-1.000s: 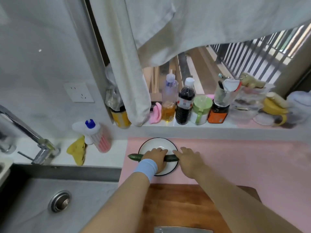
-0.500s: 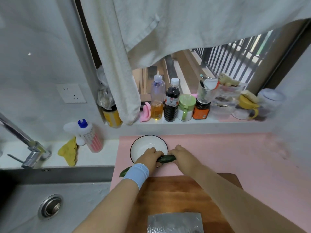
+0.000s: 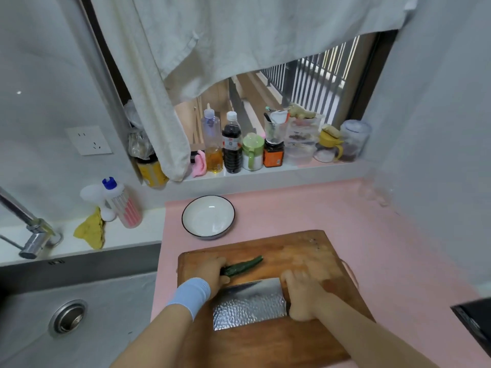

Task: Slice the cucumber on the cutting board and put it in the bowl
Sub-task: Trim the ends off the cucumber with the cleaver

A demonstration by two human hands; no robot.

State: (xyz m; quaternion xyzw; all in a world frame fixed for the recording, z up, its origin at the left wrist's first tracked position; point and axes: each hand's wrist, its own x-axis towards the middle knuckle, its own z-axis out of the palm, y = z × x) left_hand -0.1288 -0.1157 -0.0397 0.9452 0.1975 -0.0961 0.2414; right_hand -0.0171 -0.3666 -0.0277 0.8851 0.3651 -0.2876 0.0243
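One pale cloth (image 3: 239, 35): hangs across the top of the window, with one long fold dropping down at the left side of the sill.
One table (image 3: 305, 208): pink-topped, running from the sink to the right wall and carrying the board and the bowl.
One sink (image 3: 111, 296): steel, sunk at the left, its round drain in the basin floor and a tap over its far left corner.
One cutting board (image 3: 297, 251): wooden, lying on the table in front of the person, near of the bowl and apart from it.
One cleaver (image 3: 248, 304): broad hammered blade facing up over the near half of the cutting board, just near of the cucumber.
One bowl (image 3: 207, 216): white with a dark rim, upright on the table beyond the far left corner of the board, nothing in it.
Several bottles and jars (image 3: 232, 144): lined up on the windowsill behind the bowl.
Two grips: the left grip (image 3: 212, 272), a blue wristband (image 3: 190, 294) on its wrist, has its fingers curled round the cucumber's left end. The right grip (image 3: 300, 293) is blurred at the blade's right end and seems to be wrapped round the cleaver's handle, which is hidden.
One cucumber (image 3: 244, 265): whole and dark green, lying slanted on the left half of the cutting board, its free tip pointing far and right.
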